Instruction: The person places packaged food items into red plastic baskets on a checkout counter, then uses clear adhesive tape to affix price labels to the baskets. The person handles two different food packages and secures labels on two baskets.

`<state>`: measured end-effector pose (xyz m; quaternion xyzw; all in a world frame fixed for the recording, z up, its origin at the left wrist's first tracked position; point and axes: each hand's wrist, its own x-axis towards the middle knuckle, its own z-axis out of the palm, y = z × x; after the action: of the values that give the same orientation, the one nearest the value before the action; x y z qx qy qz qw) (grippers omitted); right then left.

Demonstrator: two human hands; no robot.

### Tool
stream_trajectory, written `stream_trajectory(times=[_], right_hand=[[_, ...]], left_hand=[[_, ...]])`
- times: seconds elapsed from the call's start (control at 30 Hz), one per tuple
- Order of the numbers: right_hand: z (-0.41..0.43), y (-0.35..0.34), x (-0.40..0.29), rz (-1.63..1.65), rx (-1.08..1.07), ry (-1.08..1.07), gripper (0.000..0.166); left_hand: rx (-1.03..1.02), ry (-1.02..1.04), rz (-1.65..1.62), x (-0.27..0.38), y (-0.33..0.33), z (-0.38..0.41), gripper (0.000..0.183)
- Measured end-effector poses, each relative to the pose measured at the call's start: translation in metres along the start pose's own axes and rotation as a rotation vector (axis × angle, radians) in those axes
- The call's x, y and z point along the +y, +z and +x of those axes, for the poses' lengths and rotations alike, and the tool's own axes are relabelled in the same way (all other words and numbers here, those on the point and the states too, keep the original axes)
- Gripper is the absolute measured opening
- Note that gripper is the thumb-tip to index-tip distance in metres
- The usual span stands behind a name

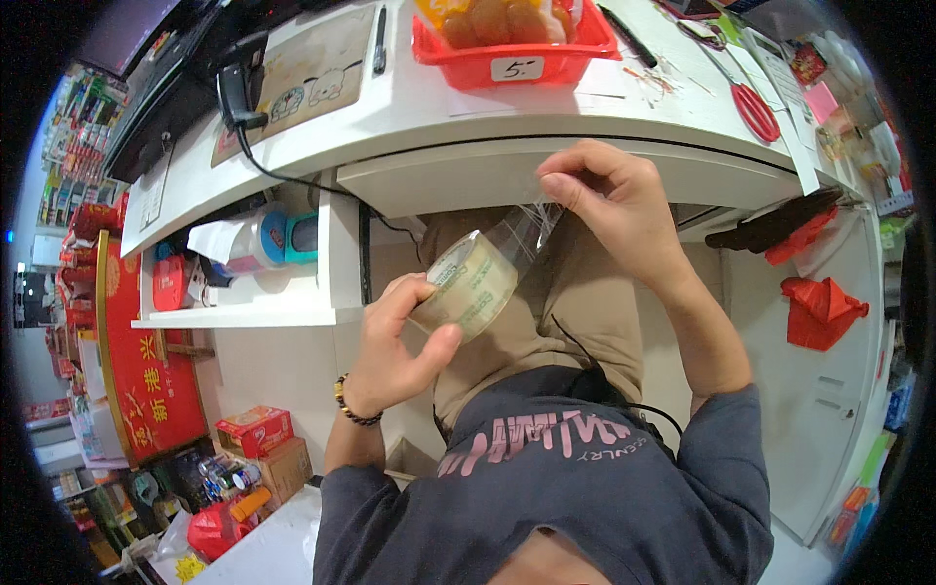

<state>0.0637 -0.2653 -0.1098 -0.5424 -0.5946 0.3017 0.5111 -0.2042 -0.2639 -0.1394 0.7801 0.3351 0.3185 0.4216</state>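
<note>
My left hand (409, 344) grips a wide roll of clear packing tape (475, 289) above my lap, thumb and fingers on its left side. A stretch of wrinkled transparent tape (530, 227) runs up from the roll to my right hand (607, 205), whose thumb and index finger pinch its end just in front of the desk edge. Past the hands, on the white desk, stands a red plastic basket (475, 62) with a numbered label, holding a plastic bag of round brown items (504, 22).
Red-handled scissors (757, 110) and a black pen (629, 36) lie on the desk at right, near small scraps. A handheld barcode scanner (238, 99) with a cable sits at left. Below it, an open drawer (241, 319) holds several items. A red bag (823, 311) is at right.
</note>
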Motion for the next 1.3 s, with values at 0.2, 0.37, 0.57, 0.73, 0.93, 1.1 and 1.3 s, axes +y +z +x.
stream_trajectory(times=[0.2, 0.37, 0.57, 0.73, 0.93, 1.1, 1.3], right_hand=[[-0.006, -0.011, 0.006, 0.124, 0.034, 0.034, 0.013], [0.006, -0.015, 0.015, 0.265, 0.106, -0.009, 0.011], [0.028, 0.0, 0.036, 0.265, 0.358, -0.115, 0.012], [0.046, 0.015, 0.045, 0.163, 0.508, -0.23, 0.009], [0.047, 0.009, 0.039, 0.132, 0.512, -0.23, 0.006], [0.047, 0.007, 0.039, 0.049, 0.537, -0.274, 0.006], [0.05, 0.016, 0.043, -0.003, 0.619, -0.264, 0.005]], left_hand=[[-0.092, 0.166, 0.197, 0.021, -0.02, 0.019, 0.033], [-0.103, 0.432, 0.545, 0.054, -0.036, 0.052, 0.031], [-0.074, 0.558, 0.724, 0.049, -0.047, 0.099, 0.03], [-0.034, 0.562, 0.729, 0.042, -0.043, 0.113, 0.027], [0.021, 0.541, 0.713, 0.038, -0.034, 0.111, 0.028], [0.054, 0.481, 0.723, 0.043, -0.029, 0.111, 0.029], [0.125, 0.439, 0.735, 0.039, -0.015, 0.117, 0.027]])
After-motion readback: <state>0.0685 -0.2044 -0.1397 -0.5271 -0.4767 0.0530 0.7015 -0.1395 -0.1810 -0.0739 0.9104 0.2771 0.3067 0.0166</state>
